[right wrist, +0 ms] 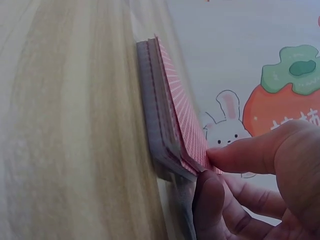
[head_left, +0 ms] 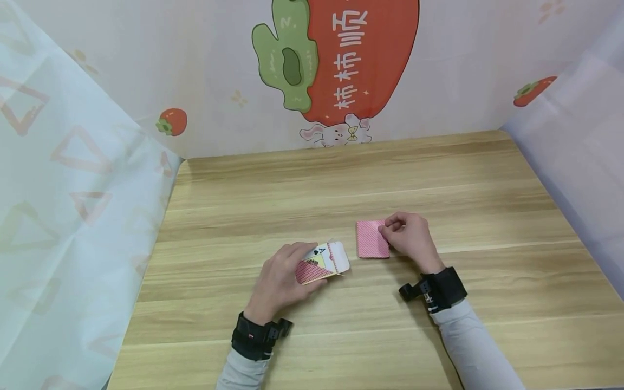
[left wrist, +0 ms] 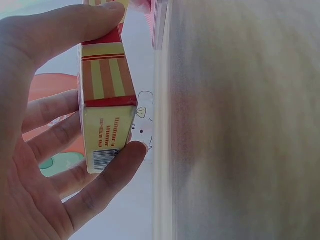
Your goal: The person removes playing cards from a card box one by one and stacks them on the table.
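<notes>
Red-backed playing cards sit in a squared stack on the wooden table, right of centre, and your right hand rests at the stack's right edge. The right wrist view shows your thumb and forefinger pinching the corner of the top cards, lifting them slightly off the rest of the stack. Your left hand grips the card box just left of the stack, well clear of it. The box's white flap stands open, with an ace picture showing on its face. From the left wrist view, thumb and fingers clamp the box on opposite sides, its barcode end toward the palm. Your two hands stay apart, each on its own thing.
</notes>
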Demonstrator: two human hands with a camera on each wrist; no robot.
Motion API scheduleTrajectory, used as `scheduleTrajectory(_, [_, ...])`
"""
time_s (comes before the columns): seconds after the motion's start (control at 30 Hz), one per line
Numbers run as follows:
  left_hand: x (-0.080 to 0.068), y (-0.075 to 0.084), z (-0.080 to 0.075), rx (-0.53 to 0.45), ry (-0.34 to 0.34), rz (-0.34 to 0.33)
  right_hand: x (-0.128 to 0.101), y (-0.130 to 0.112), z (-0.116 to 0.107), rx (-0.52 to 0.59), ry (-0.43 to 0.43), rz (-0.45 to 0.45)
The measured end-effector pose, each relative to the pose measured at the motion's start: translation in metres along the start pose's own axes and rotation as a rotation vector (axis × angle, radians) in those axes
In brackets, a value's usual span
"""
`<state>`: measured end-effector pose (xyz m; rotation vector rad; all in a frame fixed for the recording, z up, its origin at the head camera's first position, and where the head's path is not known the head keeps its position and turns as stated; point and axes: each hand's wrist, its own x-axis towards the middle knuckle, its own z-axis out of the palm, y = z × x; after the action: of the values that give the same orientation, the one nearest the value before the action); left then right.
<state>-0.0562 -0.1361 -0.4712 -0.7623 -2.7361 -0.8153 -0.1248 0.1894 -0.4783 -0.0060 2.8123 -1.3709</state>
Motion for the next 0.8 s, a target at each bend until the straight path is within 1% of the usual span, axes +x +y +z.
scheduleTrajectory(0.3, [-0.0005, 0.0001, -0.0001, -0.002, 0.004, 0.001, -0.0021, -0.0014, 0.0022, -0.037, 0.015, 0.011])
scheduleTrajectory(0.8, [-0.0002, 0.0007, 0.0003, 0.003, 0.001, 0.010, -0.0065, 0.0028, 0.0067, -0.003, 0.045, 0.003])
